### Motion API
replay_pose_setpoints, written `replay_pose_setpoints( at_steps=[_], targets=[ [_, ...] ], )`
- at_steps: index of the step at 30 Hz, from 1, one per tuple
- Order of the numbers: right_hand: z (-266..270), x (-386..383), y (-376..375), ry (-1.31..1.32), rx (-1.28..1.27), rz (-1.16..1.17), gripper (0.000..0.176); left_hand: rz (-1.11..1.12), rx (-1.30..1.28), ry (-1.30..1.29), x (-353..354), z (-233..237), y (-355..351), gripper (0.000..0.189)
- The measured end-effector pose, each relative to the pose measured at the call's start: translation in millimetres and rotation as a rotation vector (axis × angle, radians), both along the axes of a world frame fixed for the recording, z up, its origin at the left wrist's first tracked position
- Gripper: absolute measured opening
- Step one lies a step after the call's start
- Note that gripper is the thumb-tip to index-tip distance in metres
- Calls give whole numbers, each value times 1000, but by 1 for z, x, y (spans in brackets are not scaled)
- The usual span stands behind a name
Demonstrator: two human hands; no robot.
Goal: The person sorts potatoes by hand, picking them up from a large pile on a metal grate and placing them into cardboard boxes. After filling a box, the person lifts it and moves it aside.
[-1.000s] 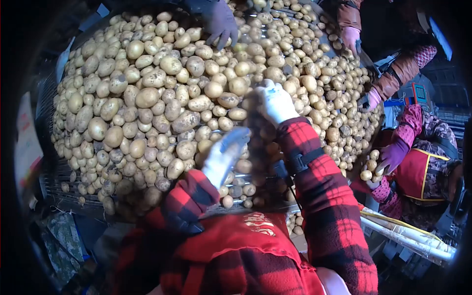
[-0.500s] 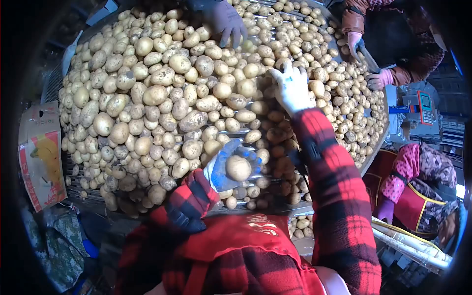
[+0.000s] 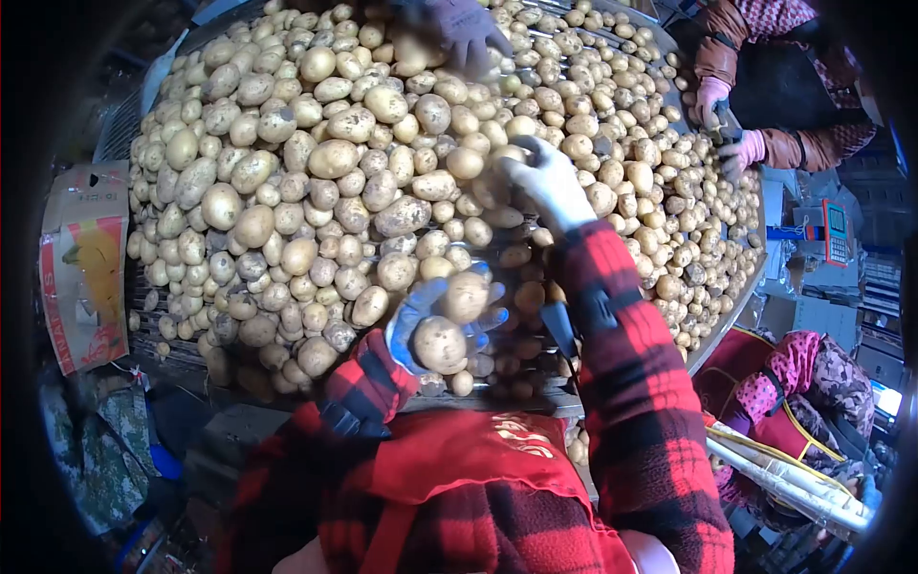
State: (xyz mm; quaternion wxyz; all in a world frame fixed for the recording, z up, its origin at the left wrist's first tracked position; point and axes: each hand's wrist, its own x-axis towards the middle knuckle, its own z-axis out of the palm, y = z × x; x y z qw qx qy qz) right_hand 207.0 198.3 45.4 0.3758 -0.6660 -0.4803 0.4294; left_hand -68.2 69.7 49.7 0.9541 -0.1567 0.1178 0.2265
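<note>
My left hand [image 3: 409, 320], in a blue and white glove, faces palm up near the front edge of the sorting table. Its fingers curl around a pale round potato [image 3: 441, 345], and a second potato [image 3: 467, 297] lies against the fingers just beyond. My right hand [image 3: 552, 184], in a white glove, reaches over the middle of the heap. Its thumb and fingers close on a blurred potato [image 3: 492, 185] at their left side. A broad heap of potatoes [image 3: 335, 159] of mixed sizes, some soil-stained, surrounds both hands.
A co-worker's gloved hand [image 3: 469, 36] is at the far edge. Another person's pink-gloved hands [image 3: 729, 129] work at the upper right. A cardboard box [image 3: 86, 273] stands left, a red-framed keypad device [image 3: 836, 232] right. A seated person [image 3: 794, 383] is at the lower right.
My right hand has drawn slightly toward me and left, and now grips a potato. A second potato has appeared at my left hand. The view has shifted a little.
</note>
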Motion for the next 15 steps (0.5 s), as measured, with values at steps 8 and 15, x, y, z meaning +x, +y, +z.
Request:
replay_pose_setpoints(
  at_steps=[8, 15],
  targets=[
    [93, -54, -84, 158, -95, 349, 58, 183, -56, -136, -31, 21, -3, 68],
    [2, -112, 2, -800, 258, 408, 43, 254, -90, -40, -71, 24, -25, 71]
  ],
)
